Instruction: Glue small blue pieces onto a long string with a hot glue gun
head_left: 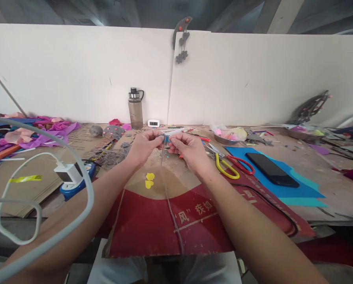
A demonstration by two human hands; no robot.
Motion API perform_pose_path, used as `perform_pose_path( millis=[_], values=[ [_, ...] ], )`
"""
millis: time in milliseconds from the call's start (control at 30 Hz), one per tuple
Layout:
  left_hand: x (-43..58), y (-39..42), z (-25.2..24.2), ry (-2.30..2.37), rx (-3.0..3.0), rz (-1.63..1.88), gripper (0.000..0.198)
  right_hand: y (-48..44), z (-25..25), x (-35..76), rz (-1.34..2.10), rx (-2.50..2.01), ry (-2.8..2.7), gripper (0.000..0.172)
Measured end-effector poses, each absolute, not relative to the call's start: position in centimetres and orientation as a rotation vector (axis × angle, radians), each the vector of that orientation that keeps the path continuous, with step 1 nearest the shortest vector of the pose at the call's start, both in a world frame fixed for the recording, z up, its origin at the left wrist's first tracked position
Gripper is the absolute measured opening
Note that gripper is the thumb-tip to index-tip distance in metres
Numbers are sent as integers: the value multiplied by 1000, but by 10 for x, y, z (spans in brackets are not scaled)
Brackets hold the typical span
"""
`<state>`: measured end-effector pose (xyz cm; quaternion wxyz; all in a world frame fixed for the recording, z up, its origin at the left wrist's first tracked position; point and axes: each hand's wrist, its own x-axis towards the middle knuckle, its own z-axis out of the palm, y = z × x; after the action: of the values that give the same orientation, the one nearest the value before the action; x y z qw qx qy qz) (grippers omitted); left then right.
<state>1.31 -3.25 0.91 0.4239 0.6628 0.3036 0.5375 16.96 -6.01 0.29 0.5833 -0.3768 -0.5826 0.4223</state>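
Both hands meet over the middle of the red and brown board [141, 228]. My left hand [144, 146] pinches a small blue piece [166, 138] from the left, with a grey cord [168, 197] hanging from it down across the board. On the right, my right hand [188, 148] has its thumb and fingers pressed together at the other side of the same blue piece. The fingertips hide most of the piece. Two small yellow cut shapes [149, 180] lie on the board below my left hand.
Yellow-handled scissors [227, 167] and red-handled scissors [244, 163] lie right of my right hand, beside a black phone [271, 169] on blue sheets. Left are tangled grey cord [113, 157] and a white charger [68, 173]; a bottle [135, 112] stands behind. A white cable loops across the left foreground.
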Motion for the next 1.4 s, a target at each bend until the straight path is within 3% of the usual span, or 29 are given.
perform_pose_path(
  millis=[400, 1400],
  values=[
    [13, -35, 10, 709, 1710, 1378, 13, -61, 5, 171, 976, -882, -1377, 23],
    [17, -40, 9, 864, 1808, 1345, 9, -73, 10, 167, 429, -1102, -1552, 6]
  ],
)
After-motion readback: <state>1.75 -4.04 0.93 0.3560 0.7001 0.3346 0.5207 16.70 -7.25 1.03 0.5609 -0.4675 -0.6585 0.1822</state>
